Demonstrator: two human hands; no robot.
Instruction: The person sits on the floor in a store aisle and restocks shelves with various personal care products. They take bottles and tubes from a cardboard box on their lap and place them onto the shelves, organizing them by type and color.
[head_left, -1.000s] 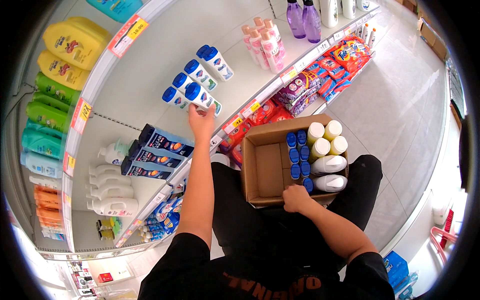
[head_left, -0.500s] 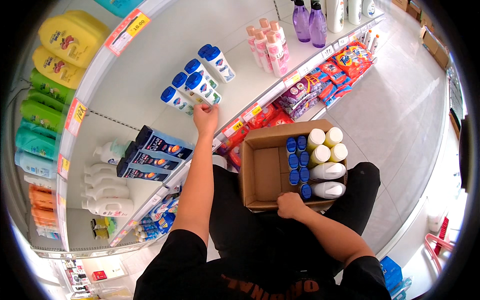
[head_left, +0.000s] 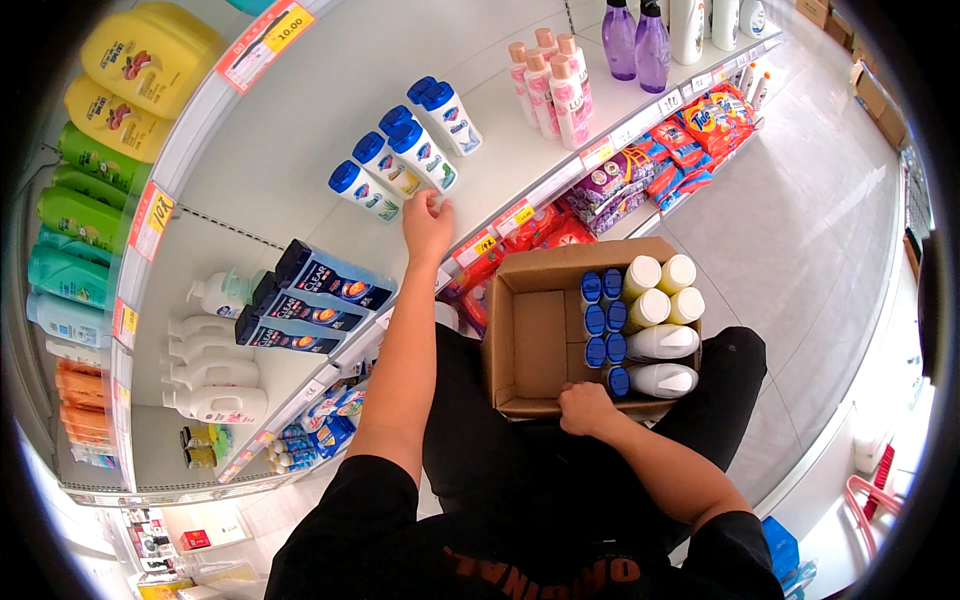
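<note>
Blue-capped white bottles (head_left: 366,192), printed labels, standing on white shelf (head_left: 500,185); left hand (head_left: 428,222) half-curled at front bottle's (head_left: 428,162) base, grasp indeterminable; right hand (head_left: 588,408) closed over cardboard box's (head_left: 580,257) near rim.

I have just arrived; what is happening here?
Someone's left hand is right by the blue-capped white bottles on a shelf; whether it touches one is unclear. Their right hand is at the near edge of an open cardboard box, which holds blue-topped containers and pale-topped ones.
</note>
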